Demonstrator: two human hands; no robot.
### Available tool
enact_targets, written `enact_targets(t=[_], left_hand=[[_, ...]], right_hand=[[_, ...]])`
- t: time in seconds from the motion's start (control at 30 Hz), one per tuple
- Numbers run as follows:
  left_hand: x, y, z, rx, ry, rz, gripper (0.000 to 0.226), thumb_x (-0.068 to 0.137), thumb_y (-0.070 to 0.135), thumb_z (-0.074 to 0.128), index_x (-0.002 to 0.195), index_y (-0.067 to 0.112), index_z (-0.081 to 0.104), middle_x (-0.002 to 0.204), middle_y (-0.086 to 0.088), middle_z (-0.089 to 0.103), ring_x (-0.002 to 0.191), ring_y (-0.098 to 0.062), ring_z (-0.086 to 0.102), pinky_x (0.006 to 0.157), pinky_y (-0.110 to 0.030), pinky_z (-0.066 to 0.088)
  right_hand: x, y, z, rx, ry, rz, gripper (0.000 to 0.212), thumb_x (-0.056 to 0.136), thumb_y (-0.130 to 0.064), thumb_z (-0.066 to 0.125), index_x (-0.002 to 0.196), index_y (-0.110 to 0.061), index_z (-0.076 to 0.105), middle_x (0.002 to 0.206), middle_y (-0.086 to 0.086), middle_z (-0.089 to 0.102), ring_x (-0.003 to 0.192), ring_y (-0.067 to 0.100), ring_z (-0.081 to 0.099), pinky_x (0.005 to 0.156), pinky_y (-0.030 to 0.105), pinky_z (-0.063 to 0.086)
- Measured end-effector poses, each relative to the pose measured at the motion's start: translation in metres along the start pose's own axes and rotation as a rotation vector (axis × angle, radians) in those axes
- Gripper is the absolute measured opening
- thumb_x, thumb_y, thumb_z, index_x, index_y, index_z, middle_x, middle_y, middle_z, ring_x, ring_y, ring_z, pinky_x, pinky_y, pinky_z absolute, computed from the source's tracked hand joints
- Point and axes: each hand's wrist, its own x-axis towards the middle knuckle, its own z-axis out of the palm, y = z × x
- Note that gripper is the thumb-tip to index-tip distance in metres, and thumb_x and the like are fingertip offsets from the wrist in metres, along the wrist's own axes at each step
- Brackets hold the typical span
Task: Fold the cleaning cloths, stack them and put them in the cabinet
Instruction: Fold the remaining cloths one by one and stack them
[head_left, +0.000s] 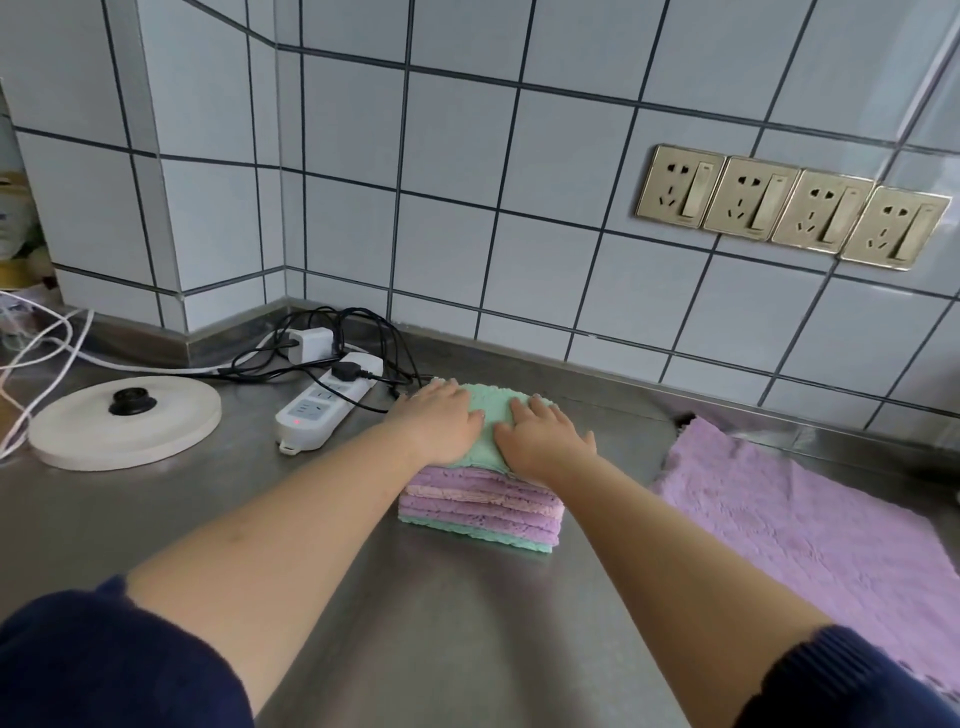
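1. Nearest, two bare forearms in pushed-up dark sleeves reach out over the steel table.
2. The stack of folded cloths sits mid-table, purple and pink layers over a green one, with a green cloth on top.
3. The left hand and right hand lie flat and open on the top cloth, gripping nothing. To do this well, I would press evenly and square the edges.
4. To the right, a purple cloth lies unfolded, probably next.
5. Farther back, the power strip is just beside the stack; avoid snagging its cables.
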Motion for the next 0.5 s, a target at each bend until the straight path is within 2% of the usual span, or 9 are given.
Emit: enact_targets(t=[0.13,0.3,0.4,0.5], left_hand=[[-0.004,-0.005,0.001,-0.08,-0.009,-0.002,0.057,0.101,0.039,0.016,0.15,0.01,0.009,0.159,-0.006,-0.001,0.147,-0.022,0.0,0.12,-0.042,0.009],[-0.009,-0.004,0.003,-0.062,0.022,-0.041,0.057,0.1,0.041,0.016,0.149,0.013,0.012,0.159,-0.003,0.001,0.146,-0.023,0.008,0.117,-0.045,0.016],[-0.014,-0.005,0.002,-0.039,0.062,-0.07,0.054,0.099,0.04,0.016,0.141,0.009,0.031,0.154,-0.005,0.022,0.137,-0.029,0.031,0.109,-0.045,0.031],[-0.031,-0.006,-0.007,-0.026,0.202,-0.064,0.04,0.1,0.031,0.02,0.103,0.01,0.054,0.118,-0.009,0.055,0.103,-0.028,0.055,0.089,-0.039,0.045]], right_hand=[[-0.003,0.006,0.003,0.037,0.009,0.029,0.059,0.097,-0.044,0.018,0.151,-0.024,0.007,0.16,-0.003,-0.004,0.147,0.022,0.003,0.115,0.059,0.003],[-0.01,0.007,0.004,0.033,0.018,0.032,0.058,0.098,-0.045,0.017,0.151,-0.021,0.011,0.16,-0.003,-0.002,0.147,0.025,0.009,0.114,0.06,0.006],[-0.018,0.012,0.0,-0.004,0.022,0.037,0.053,0.099,-0.038,0.018,0.149,-0.019,0.019,0.159,0.001,0.013,0.143,0.028,0.022,0.114,0.059,0.007],[-0.033,0.03,-0.012,-0.09,0.048,0.064,0.041,0.095,-0.019,0.029,0.132,-0.019,0.046,0.138,0.005,0.05,0.127,0.029,0.045,0.111,0.052,0.02]])
